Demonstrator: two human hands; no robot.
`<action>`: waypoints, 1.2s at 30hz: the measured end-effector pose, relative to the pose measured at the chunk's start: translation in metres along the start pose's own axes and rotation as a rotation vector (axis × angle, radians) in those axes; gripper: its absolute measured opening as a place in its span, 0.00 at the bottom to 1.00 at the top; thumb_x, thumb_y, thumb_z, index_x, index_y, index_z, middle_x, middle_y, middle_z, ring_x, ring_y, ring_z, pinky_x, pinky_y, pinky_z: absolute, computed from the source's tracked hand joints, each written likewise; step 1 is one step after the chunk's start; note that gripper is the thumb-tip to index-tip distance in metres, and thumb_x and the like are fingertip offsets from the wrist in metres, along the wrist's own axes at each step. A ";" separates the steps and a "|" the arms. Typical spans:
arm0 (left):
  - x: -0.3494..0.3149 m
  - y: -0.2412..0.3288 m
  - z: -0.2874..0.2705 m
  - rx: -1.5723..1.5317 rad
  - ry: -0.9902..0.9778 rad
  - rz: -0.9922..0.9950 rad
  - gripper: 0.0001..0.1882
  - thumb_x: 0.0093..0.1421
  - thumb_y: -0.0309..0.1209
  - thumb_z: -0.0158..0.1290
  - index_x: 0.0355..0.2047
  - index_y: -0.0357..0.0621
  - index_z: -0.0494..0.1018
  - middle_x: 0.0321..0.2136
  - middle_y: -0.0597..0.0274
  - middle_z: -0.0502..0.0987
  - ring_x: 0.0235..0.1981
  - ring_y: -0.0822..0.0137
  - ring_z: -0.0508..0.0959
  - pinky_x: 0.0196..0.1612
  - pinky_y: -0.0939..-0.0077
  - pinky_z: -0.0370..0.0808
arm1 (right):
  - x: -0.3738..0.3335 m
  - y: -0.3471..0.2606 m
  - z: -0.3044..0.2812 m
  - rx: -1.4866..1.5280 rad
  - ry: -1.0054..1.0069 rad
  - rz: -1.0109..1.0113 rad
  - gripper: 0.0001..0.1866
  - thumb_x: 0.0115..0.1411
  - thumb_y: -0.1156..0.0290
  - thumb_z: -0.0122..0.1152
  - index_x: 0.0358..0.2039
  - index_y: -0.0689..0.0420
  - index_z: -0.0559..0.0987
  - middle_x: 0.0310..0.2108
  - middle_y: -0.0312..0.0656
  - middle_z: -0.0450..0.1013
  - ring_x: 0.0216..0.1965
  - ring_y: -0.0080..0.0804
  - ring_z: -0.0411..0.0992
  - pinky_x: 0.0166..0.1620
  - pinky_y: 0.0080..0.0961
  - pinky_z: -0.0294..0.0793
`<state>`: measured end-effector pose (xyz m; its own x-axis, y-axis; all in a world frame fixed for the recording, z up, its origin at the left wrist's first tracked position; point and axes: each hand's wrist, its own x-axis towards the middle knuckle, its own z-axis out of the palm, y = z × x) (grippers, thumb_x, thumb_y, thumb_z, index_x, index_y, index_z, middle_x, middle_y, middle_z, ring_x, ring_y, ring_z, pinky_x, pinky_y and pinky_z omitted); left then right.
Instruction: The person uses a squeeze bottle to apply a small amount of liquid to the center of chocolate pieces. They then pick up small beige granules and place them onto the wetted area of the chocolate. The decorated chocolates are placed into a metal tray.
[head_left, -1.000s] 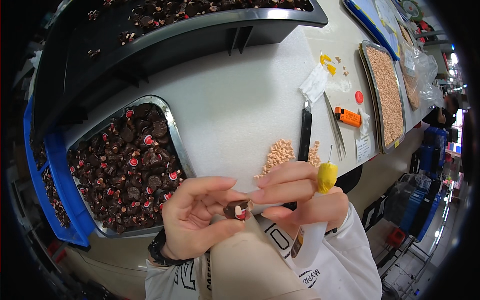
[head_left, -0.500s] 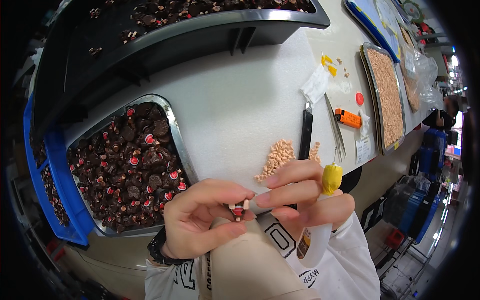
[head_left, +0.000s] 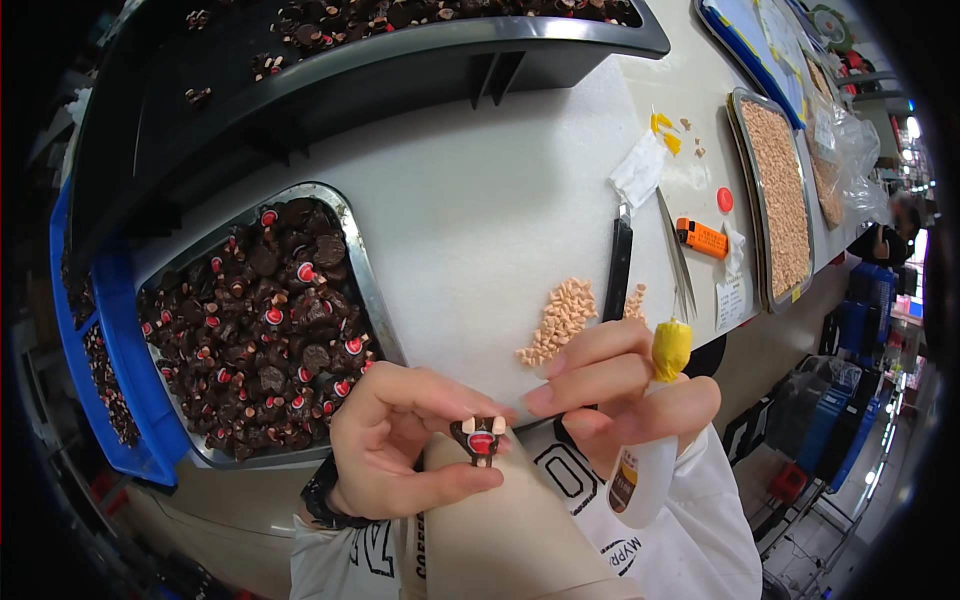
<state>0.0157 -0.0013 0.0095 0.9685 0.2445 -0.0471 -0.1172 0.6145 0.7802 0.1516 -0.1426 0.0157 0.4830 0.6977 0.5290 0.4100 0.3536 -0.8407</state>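
Observation:
Pinched between the thumb and fingers of my left hand (head_left: 385, 435) is a small dark brown figurine (head_left: 482, 443) with a red mouth piece and pale pegs at its corners. Close beside it, my right hand (head_left: 630, 390) grips a white squeeze bottle (head_left: 645, 485) whose yellow-wrapped top (head_left: 671, 352) points up with a thin tip. The right index and middle fingertips come near the figurine; whether they hold a tiny piece I cannot tell. Just beyond the hands lies a pile of small pale pegs (head_left: 562, 318).
To the left stands a metal tray (head_left: 352, 235) of similar brown figurines, with a blue bin (head_left: 140, 420) beyond it. A large black crate (head_left: 400, 75) spans the far side. Rightward lie a black-handled knife (head_left: 618, 265), tweezers (head_left: 677, 250), an orange lighter (head_left: 702, 239) and a tray of pegs (head_left: 778, 190).
My left hand has turned the figurine so its red mouth faces up more fully. The right fingers have moved slightly away from it, with the bottle still held.

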 end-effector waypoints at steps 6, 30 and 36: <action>0.003 -0.003 -0.007 0.170 -0.058 0.148 0.24 0.42 0.12 0.59 0.41 0.32 0.63 0.37 0.39 0.72 0.34 0.60 0.78 0.38 0.72 0.76 | 0.000 0.001 0.002 0.005 0.013 0.006 0.12 0.43 0.86 0.58 0.14 0.57 0.65 0.34 0.47 0.75 0.32 0.41 0.71 0.30 0.28 0.72; -0.003 0.004 0.002 -0.070 0.009 -0.174 0.17 0.52 0.17 0.52 0.42 0.31 0.63 0.37 0.50 0.71 0.38 0.68 0.74 0.40 0.77 0.71 | 0.014 -0.004 0.004 0.090 -0.159 0.089 0.13 0.43 0.82 0.61 0.20 0.55 0.64 0.26 0.43 0.74 0.24 0.33 0.69 0.30 0.23 0.67; -0.002 0.004 -0.001 -0.039 -0.032 -0.179 0.16 0.53 0.18 0.52 0.42 0.31 0.62 0.38 0.49 0.71 0.37 0.68 0.74 0.40 0.77 0.71 | 0.013 -0.006 0.007 -0.036 -0.099 0.056 0.19 0.45 0.83 0.63 0.27 0.51 0.61 0.27 0.42 0.75 0.26 0.33 0.68 0.32 0.23 0.69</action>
<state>0.0133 0.0015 0.0119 0.9810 0.1053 -0.1627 0.0497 0.6750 0.7361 0.1500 -0.1314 0.0265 0.4275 0.7747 0.4659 0.4130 0.2911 -0.8630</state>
